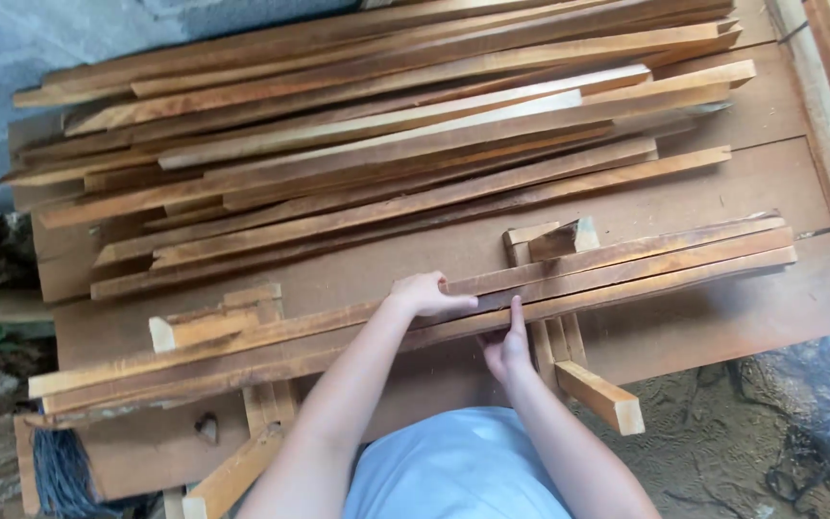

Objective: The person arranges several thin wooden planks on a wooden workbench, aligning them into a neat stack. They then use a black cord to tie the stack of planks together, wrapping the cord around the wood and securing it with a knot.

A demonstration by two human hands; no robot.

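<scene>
Slats (pixel 626 264), three or four long thin ones, lie side by side across two cross blocks (pixel 569 370) on board (pixel 770 192). Left hand (pixel 427 293) rests palm-down on top of bundle near its middle, fingers spread flat, gripping nothing. Right hand (pixel 507 351) just beside it at near edge, forefinger pointing up against slat side, other fingers curled loose. Pile (pixel 386 135) of longer slats lies behind, well apart. Blue wall at far left, dirt floor at right.
</scene>
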